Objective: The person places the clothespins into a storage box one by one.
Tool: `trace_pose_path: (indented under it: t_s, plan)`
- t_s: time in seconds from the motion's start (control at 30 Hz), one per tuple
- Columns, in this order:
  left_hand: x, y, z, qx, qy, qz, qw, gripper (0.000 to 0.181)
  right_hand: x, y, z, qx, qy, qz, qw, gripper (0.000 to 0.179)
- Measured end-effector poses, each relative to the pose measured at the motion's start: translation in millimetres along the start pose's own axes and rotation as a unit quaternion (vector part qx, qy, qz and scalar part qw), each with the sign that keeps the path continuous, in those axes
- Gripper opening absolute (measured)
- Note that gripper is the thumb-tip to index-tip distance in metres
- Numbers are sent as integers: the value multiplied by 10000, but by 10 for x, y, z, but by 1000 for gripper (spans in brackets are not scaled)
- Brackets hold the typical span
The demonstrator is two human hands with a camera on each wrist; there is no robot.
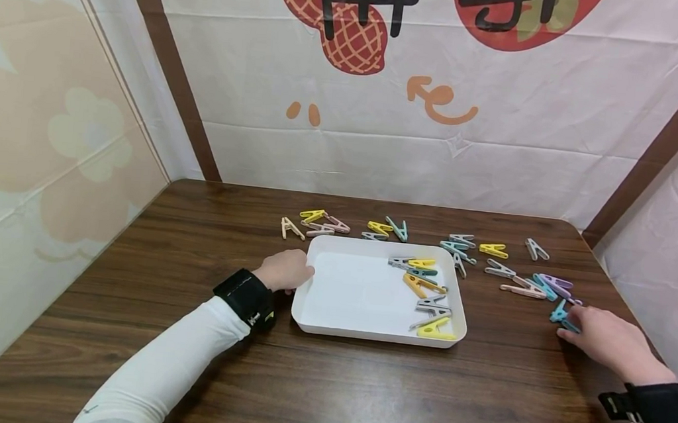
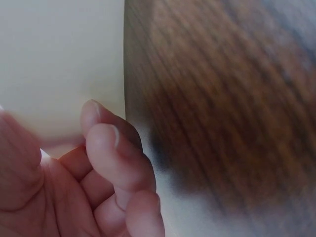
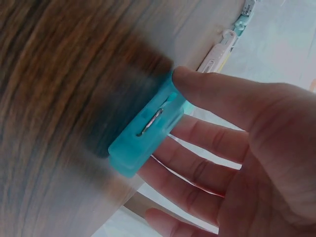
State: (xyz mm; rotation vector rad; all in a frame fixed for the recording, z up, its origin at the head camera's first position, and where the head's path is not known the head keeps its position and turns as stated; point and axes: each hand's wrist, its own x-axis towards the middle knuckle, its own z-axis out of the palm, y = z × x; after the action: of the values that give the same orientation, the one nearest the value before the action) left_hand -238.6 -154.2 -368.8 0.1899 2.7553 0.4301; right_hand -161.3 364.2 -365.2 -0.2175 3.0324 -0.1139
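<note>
From my remote station, the largest thing I see is the printed fabric backdrop (image 1: 372, 167), hanging behind the white tray and bearing strawberry and tomato-like shapes. Below it spreads the dark wood-grain counter (image 1: 396, 402) that carries the tray. The white tray (image 1: 356, 292) itself has a low rim. At its left edge, my left hand (image 1: 285, 270) pinches the rim, thumb over the top and fingers curled below. Well to the right of the tray, my right hand (image 1: 609, 342) grips a blue clothespin (image 3: 155, 129) between thumb and fingers, close to the counter. Each wrist wears a black band.

Among the small things, yellow, gray and teal clothespins (image 1: 437, 330) line the right side of the tray's floor. Behind the tray lie others, including a cream clothespin (image 1: 292, 229) and a teal clothespin (image 1: 397, 229). To the tray's right, near the right hand, I see a purple clothespin (image 1: 556, 282) beside a light-blue clothespin (image 1: 544, 287) and a pale pink clothespin (image 1: 523, 290).
</note>
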Motion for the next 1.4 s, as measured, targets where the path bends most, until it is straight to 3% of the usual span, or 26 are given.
trace_pose_path:
  t_s: [0.4,0.9,1.4]
  plan:
    - [29,-28,4,54,-19,-28,10000,30,99,-306,-301,-3,397,-90,9992,27]
    - [28,-24,9,25,18,-5,10000,31,408,-1133,-616,-41,1094,-1167,9871,24]
    - [34,-15,28,-11,-15,-20,10000,31,710,-1886,-535,109,1133,-2399,9641,22]
